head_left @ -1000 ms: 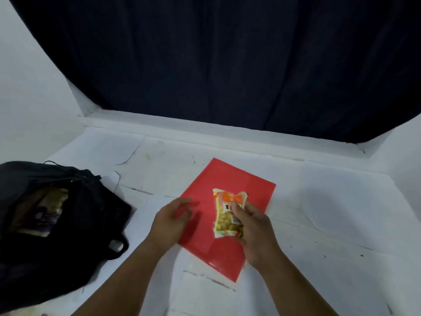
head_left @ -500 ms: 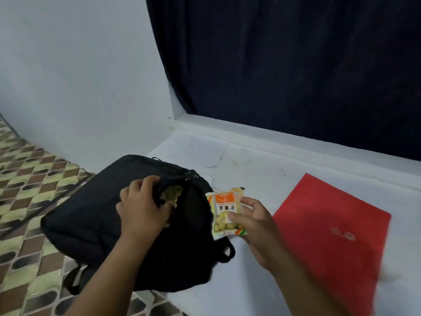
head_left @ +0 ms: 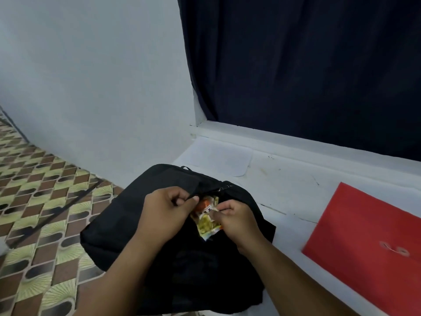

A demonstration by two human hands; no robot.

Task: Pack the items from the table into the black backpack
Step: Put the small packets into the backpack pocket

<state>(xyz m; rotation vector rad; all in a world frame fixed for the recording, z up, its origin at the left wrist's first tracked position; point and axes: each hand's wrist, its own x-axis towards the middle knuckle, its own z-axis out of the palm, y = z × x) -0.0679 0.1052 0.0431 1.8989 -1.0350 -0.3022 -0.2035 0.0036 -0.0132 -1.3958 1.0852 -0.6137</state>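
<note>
The soft black fabric backpack point(head_left: 159, 226) lies at the left edge of the white table point(head_left: 284, 197), part of it hanging out over the patterned tile floor point(head_left: 38, 201). The left hand point(head_left: 163, 215) pinches the near lip of the backpack's zip opening between thumb and curled fingers and lifts it. The right hand point(head_left: 237, 221), just right of that opening, grips the small crinkly plastic snack packet with an orange top and yellow-green contents point(head_left: 206, 218), whose orange end is already in the mouth of the backpack while its lower end sticks out.

To do this step well, I judge the left hand should pull the lip up and away so the gap is wider than the packet, and the right hand should push the packet in along its length, top end first, letting go only once it is past the zip teeth. The film is slippery and light, so a loose drop could leave it caught on the zip or sliding back out.

Edges matter here: the backpack overhangs the table's left side, so a hard push toward that side could tip it floorward. Pressing down and toward the table is safer. Right of the backpack there is bare table, then a flat red rectangular paper folder point(head_left: 369, 236) well apart from it, not yet packed. Behind the backpack stand the white wall point(head_left: 91, 87) and a dark navy curtain point(head_left: 296, 65)
</note>
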